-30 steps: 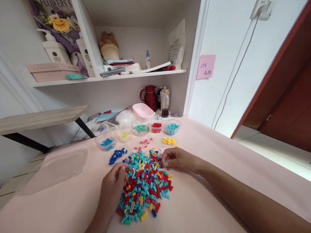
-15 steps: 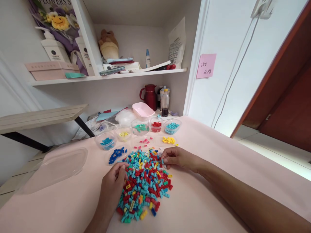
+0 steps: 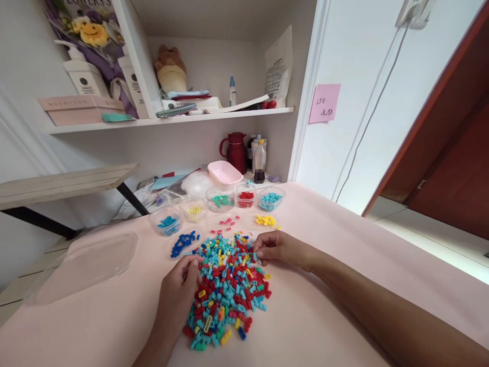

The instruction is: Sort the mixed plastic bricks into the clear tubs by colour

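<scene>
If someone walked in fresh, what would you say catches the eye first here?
The heap of small coloured bricks in the middle of the pink table stands out first, with the left hand at its left edge and the right hand at its upper right. Behind it sit clear tubs of sorted bricks, one colour each.

Two hands [image 3: 179,290] [image 3: 280,248], one brick pile [image 3: 227,290], one pink tub [image 3: 224,174], one red jug [image 3: 237,151], one clear lid [image 3: 87,265]
</scene>
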{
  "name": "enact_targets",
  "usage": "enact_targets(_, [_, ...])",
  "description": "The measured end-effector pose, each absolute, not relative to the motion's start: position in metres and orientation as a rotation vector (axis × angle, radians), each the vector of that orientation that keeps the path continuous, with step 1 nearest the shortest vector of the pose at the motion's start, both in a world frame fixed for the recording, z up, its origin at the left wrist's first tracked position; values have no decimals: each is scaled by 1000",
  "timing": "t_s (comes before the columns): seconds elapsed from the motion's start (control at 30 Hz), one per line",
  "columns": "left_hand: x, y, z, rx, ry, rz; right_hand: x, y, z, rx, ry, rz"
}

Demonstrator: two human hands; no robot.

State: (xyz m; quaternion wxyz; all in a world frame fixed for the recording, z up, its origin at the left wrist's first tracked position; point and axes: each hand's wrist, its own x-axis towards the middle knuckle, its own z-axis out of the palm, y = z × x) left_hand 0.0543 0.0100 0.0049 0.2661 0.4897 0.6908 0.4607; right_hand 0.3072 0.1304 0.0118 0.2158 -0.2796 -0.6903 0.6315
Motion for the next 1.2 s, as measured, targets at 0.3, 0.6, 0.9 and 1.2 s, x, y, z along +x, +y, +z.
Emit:
enact_targets(0.3, [57,9,5,1344,1890,1206,307,132,10,-775,-1892,1785])
enact_targets(0.6, [59,8,5,1367,1893,1209,307,133,9,-811,-1909,1777])
enact_targets(0.9, [61,6,8,1355,1896,1228,306,133,8,-793,-1898,1782])
enact_targets(1.2, [63,4,10,1239,1812,1376,307,132,8,-798,-1919,1760])
